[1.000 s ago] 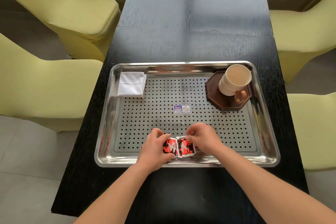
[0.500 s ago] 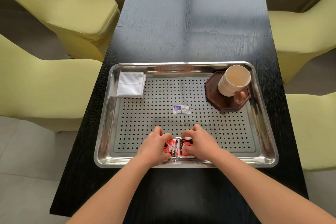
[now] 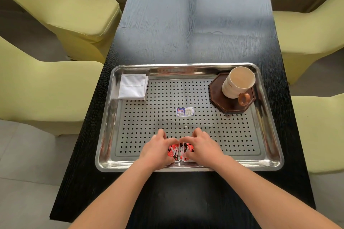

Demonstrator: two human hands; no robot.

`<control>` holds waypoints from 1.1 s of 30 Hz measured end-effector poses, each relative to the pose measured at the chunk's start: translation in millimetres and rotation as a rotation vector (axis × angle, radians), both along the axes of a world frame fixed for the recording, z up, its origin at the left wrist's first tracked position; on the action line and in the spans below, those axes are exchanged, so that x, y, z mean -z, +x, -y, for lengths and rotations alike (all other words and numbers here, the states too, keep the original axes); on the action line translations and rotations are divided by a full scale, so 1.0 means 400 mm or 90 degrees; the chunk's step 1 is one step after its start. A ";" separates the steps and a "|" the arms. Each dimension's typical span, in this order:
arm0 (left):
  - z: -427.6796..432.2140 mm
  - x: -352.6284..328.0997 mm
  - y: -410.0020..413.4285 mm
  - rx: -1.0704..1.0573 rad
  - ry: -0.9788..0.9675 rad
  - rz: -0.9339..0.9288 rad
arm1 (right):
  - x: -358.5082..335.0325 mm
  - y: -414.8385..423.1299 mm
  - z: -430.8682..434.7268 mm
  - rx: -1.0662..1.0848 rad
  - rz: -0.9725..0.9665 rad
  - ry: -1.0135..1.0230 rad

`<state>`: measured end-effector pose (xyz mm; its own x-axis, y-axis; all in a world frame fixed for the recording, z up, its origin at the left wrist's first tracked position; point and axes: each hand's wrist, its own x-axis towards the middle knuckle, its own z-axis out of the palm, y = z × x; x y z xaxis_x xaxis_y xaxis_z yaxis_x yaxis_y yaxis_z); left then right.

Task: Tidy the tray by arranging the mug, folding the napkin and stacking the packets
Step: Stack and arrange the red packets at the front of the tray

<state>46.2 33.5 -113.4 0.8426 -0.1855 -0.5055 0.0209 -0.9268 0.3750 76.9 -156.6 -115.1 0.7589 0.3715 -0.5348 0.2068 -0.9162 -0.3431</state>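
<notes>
**Q:** Where were the packets, and what were the hands doing?

**A:** The packets (image 3: 179, 151) lay flat in the tray (image 3: 186, 65), at the middle of its near rim, right under the person's hands. The left hand (image 3: 158, 151) curled round the left packet. The right hand (image 3: 203, 149) curled round the right one. Fingers hooked over the far edges, thumbs on the near side.

**Q:** How did the packets lie to each other?

**A:** Side by side, inner edges touching, so the pair ran left to right along the rim. Each hand was equally near its own packet. To my eye, stacking would mean lifting one across onto the other.

**Q:** How many of each thing?

**A:** Two red, black and white packets showed; I could not tell if others lay beneath. There was one white napkin (image 3: 133, 87), already folded, in the far left corner. One cream mug (image 3: 236, 83) stood on one dark coaster (image 3: 229, 107) in the far right corner, handle toward the person. One small sticker (image 3: 184, 112) sat mid-tray. Four yellow-green chairs (image 3: 78, 15) flanked the black table (image 3: 195, 24), two a side.
</notes>
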 end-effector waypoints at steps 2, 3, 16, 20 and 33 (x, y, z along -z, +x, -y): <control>-0.006 0.001 -0.002 0.006 0.010 0.001 | 0.003 -0.002 0.004 0.005 0.006 0.000; -0.009 0.002 -0.003 0.003 0.010 0.000 | 0.004 -0.003 0.005 0.008 0.009 0.003; -0.003 0.020 -0.034 -0.295 -0.108 -0.009 | -0.003 -0.030 0.033 0.231 0.043 0.029; 0.011 0.018 -0.040 -0.292 -0.119 -0.019 | 0.000 -0.046 0.012 0.239 0.004 0.048; 0.025 0.017 -0.043 -0.250 -0.114 -0.008 | -0.002 -0.045 -0.021 0.280 0.035 0.055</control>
